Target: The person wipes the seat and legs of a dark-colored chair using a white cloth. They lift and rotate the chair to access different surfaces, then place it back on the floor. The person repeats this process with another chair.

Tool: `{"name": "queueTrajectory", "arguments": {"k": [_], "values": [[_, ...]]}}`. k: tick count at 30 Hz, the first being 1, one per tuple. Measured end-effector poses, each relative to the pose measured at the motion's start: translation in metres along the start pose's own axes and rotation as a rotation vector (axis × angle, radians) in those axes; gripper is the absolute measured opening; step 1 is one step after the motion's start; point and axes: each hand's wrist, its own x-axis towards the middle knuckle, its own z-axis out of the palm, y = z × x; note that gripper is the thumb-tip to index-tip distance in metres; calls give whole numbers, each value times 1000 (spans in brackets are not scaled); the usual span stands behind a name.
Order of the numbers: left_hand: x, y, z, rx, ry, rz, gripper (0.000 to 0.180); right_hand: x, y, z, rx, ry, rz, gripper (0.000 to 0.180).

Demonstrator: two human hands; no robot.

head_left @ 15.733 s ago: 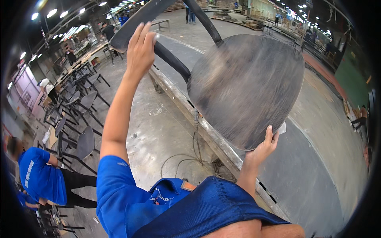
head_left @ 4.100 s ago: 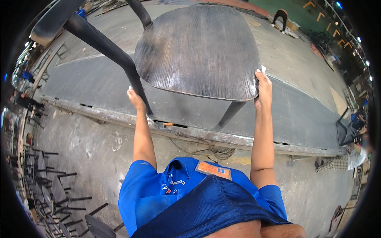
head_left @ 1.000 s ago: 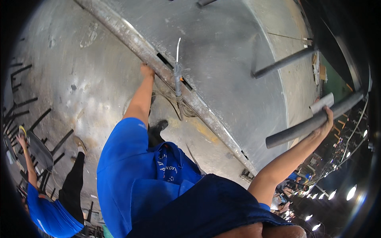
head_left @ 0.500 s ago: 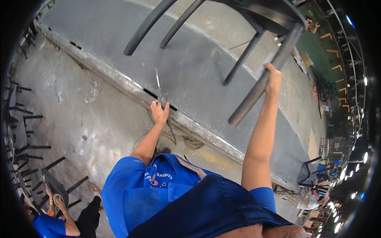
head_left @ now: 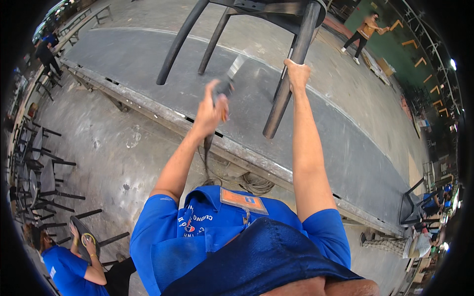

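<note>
My right hand (head_left: 297, 75) is wrapped round a leg of a black chair (head_left: 277, 111), which is tilted over the long grey table. The chair's seat is partly cut off by the top edge, and its other legs point down toward me. In my left hand (head_left: 211, 112) is an air blow gun (head_left: 225, 90), its thin metal nozzle smeared by motion and pointing up toward the space between the chair legs. A dark hose (head_left: 208, 144) hangs from the gun over the table's near edge.
The grey table (head_left: 143, 64) runs across in front of me. A coiled hose (head_left: 254, 183) hangs below its edge. Black chairs (head_left: 47, 172) crowd the far left. A co-worker (head_left: 74, 269) handles a chair at lower left; another person (head_left: 366, 32) stands beyond the table.
My left hand has lifted the air blow gun from the table's edge up toward the chair. The chair and my right hand have shifted left in the picture, as the head view has turned.
</note>
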Motion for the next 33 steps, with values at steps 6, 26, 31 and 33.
{"name": "queueTrajectory", "arguments": {"k": [6, 26, 31, 33], "values": [[78, 82, 8, 323, -255, 78, 48, -5, -1, 5, 44, 2, -29, 27], [16, -14, -173, 179, -242, -417, 46, -9, 21, 27, -68, 14, -65, 43], [-11, 7, -136, 330, -106, -458, 45, -7, 18, 28, -95, 17, -84, 42], [-13, 17, -125, 256, -247, -417, 43, -9, 17, 31, -134, 73, -146, 42]]}}
